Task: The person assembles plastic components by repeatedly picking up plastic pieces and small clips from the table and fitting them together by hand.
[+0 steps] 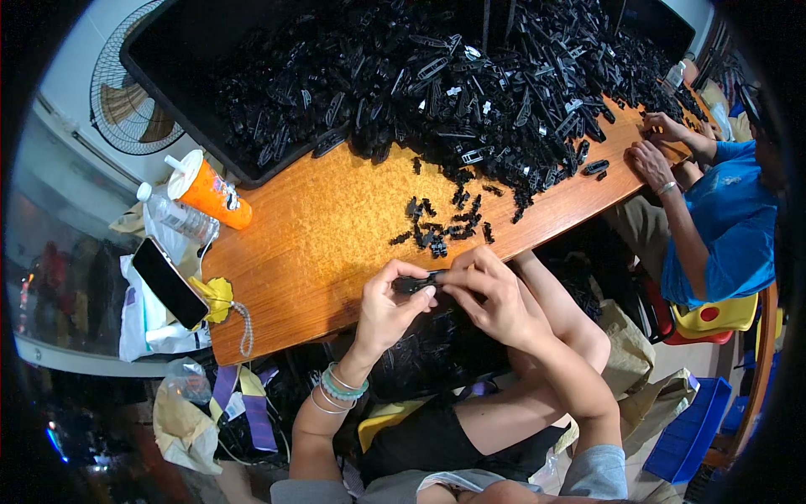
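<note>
Just off the near edge of the wooden table, my left hand grips a small elongated black plastic piece between thumb and fingers. My right hand is closed at the right end of the same piece, its fingertips pinched together against it. Whether a second, smaller part sits between those fingertips is hidden. On the table just beyond my hands lies a loose cluster of small black plastic clips. Farther back spreads a large heap of long black plastic parts.
A black tray holds part of the heap. At left stand an orange cup, a clear bottle and a propped phone, with a fan behind. A co-worker in blue handles parts at right, near a blue bin.
</note>
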The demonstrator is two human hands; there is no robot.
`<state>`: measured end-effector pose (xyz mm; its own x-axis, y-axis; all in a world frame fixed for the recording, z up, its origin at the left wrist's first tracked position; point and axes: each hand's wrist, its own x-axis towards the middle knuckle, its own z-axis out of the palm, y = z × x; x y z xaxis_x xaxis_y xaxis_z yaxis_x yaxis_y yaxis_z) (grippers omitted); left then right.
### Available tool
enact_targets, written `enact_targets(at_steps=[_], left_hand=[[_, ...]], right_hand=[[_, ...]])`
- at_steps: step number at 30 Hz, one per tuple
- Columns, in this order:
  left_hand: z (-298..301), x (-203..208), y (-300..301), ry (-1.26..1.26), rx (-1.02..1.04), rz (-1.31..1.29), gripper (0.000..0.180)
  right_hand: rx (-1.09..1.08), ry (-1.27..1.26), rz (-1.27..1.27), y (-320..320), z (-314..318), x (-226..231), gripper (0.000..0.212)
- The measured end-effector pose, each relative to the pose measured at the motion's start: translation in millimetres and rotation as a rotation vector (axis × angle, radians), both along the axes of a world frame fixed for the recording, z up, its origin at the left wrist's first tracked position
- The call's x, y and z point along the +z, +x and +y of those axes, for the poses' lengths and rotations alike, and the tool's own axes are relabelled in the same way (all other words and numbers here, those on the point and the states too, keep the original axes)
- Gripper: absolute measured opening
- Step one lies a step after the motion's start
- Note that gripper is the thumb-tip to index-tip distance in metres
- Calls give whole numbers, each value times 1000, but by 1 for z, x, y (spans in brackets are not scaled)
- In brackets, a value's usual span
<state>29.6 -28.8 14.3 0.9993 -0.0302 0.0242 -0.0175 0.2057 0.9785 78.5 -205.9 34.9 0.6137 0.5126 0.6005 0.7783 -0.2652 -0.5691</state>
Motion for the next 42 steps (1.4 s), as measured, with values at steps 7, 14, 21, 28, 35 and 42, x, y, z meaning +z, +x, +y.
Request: enact_targets(at_steps=[7, 14, 21, 28, 35, 42], left_hand=[[11, -2, -9, 229, -10, -39, 14], [43, 5, 3, 391, -426, -199, 10], [-3, 14, 112, 670, -98, -444, 17], [-27, -1, 216, 1588, 234, -861, 11], [-13, -6, 165, 1114, 288, -664, 21], [-6, -22, 72, 281, 187, -291, 27]], right_hand=[[117, -27, 613, -3, -3, -5, 24], [391, -124, 617, 12, -13, -17, 16], [-635, -299, 108, 50, -26, -42, 14], [-571, -192, 89, 53, -23, -60, 16], [-481, 181, 411, 63, -47, -74, 18], [-266, 471, 789, 44, -28, -63, 23]])
